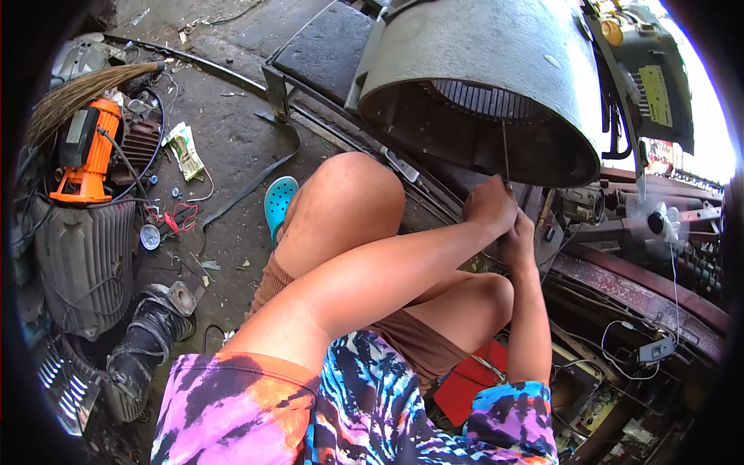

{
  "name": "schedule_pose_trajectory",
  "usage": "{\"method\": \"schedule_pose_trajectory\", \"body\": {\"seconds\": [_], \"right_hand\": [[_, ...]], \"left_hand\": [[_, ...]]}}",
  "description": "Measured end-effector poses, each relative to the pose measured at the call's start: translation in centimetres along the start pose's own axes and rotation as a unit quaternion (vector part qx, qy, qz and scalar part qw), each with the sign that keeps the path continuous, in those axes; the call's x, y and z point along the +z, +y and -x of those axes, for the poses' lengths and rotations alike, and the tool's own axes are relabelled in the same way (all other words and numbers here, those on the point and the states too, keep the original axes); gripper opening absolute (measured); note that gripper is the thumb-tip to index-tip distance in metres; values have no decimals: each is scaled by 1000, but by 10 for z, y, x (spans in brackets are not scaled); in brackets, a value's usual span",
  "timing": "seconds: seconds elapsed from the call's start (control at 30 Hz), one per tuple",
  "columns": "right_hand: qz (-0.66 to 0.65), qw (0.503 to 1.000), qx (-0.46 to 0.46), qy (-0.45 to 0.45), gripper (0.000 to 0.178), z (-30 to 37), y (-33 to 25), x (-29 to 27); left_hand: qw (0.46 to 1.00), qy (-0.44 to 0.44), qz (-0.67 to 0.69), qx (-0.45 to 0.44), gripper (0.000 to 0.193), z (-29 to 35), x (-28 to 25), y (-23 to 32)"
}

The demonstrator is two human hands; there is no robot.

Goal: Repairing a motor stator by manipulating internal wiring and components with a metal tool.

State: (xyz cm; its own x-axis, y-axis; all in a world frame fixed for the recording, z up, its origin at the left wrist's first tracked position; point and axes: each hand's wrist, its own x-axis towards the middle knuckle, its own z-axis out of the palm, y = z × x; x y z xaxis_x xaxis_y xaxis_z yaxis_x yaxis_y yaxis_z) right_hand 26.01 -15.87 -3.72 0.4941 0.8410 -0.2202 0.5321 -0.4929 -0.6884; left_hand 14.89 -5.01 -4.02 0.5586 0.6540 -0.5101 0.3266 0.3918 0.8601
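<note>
A large grey motor housing (473, 46) lies on its side in front of me, its round open end turned toward me. Inside it shows a ring of slotted stator teeth (484, 99). A thin, dark rod-like tool (506, 151) reaches up into that opening, its upper end close to the slots. My left hand (490, 205) is closed around the lower part of the tool, just below the housing's rim. Directly beneath it and touching it, my right hand (518, 239) is closed too, apparently on the tool's lower end, which the fingers hide.
At left stand an orange motor (93, 151), a finned grey motor casing (85, 263), a broom (85, 93) and a round gauge (150, 237). A dark strip (248, 186) curls across the floor. Right of me are a small fan (665, 222), a corded socket box (656, 350) and metal beams (635, 291).
</note>
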Motion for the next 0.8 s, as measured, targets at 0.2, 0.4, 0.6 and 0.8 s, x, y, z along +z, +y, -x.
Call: {"method": "schedule_pose_trajectory", "body": {"seconds": [0.2,0.4,0.6,0.8], "right_hand": [[-179,977,94,-62,34,-6,15,-7],[-225,938,253,-73,34,35,-41,-5],[-104,972,184,-98,34,59,-42,-34],[58,986,115,-102,39,72,-53,-52]], "left_hand": [[998,2,-55,6,36,-1,7,1],[992,-39,-108,59,43,3,-7,-18],[978,-154,-88,113,33,27,-19,-28],[927,-143,-258,231,30,81,-57,9]]}}
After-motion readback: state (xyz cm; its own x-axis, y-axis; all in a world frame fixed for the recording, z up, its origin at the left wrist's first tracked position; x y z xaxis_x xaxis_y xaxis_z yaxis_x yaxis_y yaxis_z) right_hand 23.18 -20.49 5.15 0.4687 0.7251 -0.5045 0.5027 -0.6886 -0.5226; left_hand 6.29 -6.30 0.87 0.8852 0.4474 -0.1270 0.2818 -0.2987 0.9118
